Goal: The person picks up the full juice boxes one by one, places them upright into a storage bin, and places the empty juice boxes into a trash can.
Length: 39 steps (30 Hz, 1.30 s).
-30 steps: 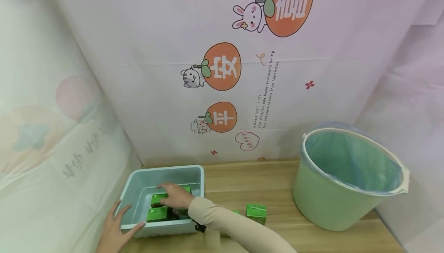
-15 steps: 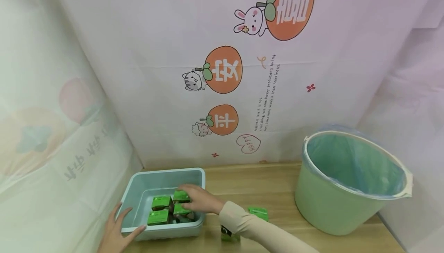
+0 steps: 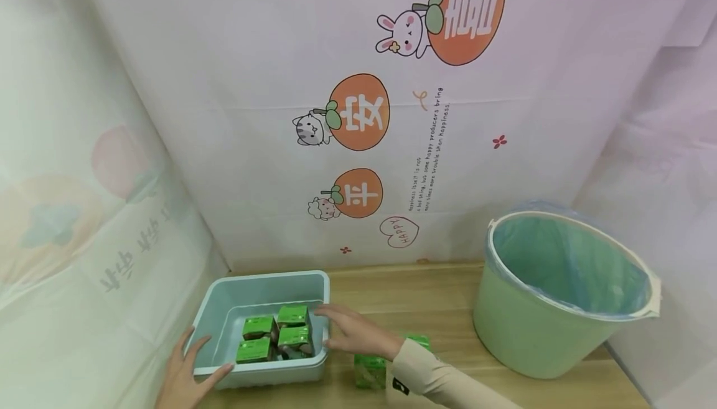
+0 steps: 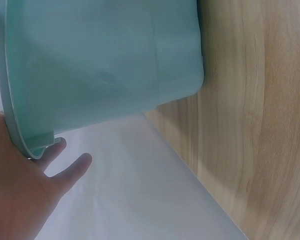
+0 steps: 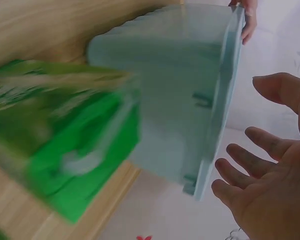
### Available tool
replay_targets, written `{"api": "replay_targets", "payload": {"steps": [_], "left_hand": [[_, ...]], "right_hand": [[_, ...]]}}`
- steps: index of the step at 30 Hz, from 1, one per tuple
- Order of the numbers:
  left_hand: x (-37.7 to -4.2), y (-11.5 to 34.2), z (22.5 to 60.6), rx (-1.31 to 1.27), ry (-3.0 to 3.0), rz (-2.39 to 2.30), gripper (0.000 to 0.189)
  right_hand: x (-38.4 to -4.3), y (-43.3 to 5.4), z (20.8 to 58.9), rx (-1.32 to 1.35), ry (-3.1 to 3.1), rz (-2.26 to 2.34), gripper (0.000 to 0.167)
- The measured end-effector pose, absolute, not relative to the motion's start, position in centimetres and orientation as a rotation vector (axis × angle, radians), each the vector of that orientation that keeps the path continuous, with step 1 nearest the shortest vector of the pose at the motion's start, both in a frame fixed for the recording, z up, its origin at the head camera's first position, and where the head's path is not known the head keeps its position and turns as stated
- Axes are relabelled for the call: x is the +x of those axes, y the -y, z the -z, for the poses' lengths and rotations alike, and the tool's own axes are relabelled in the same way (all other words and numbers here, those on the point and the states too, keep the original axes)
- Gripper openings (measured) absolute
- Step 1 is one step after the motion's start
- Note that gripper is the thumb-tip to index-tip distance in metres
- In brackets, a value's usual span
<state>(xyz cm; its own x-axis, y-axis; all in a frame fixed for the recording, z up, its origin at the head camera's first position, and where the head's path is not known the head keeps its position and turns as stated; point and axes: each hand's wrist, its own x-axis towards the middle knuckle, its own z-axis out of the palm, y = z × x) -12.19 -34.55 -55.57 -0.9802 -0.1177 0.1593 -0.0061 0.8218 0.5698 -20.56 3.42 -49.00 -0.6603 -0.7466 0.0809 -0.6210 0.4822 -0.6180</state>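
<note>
While the spread left hand (image 3: 183, 373) touches the tub (image 3: 263, 289), the right hand (image 3: 358, 332) hovers beside it, fingers apart.

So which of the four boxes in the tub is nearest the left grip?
The front-left box in the tub; the other three sit farther back or right, away from the left grip.

Apart from the right fingers (image 5: 247, 159), a green box (image 5: 85, 135) blurs; wristward, the sleeve (image 3: 439, 376) partly hides another box (image 3: 419, 340).
</note>
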Motion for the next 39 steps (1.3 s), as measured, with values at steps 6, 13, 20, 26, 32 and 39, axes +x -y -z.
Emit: {"api": "replay_targets", "payload": {"steps": [6, 13, 20, 26, 32, 39], "left_hand": [[-12.1, 34.8, 55.6, 0.079, 2.793, 0.847, 0.082], [-12.0, 34.6, 55.9, 0.093, 2.810, 0.860, 0.083], [-11.9, 34.5, 55.9, 0.076, 2.788, 0.877, 0.082], [-11.9, 34.5, 56.0, 0.022, 2.730, 0.852, 0.080], [-11.8, 34.7, 56.1, -0.031, 2.651, 0.832, 0.078], [-11.9, 34.8, 56.0, -0.017, 2.695, 0.828, 0.079]], "right_hand": [[-19.8, -5.7, 50.1, -1.101, -2.581, 0.902, 0.067], [-19.2, -8.6, 50.9, -1.018, -2.546, 0.899, 0.076], [-18.8, -12.1, 50.4, -0.991, -2.591, 1.010, 0.081], [-19.7, -16.8, 48.5, -0.913, -2.809, 1.036, 0.082], [-20.5, -21.9, 46.3, -0.918, -3.102, 0.923, 0.079], [-19.8, -26.2, 43.9, -0.988, -3.341, 0.814, 0.074]]}}
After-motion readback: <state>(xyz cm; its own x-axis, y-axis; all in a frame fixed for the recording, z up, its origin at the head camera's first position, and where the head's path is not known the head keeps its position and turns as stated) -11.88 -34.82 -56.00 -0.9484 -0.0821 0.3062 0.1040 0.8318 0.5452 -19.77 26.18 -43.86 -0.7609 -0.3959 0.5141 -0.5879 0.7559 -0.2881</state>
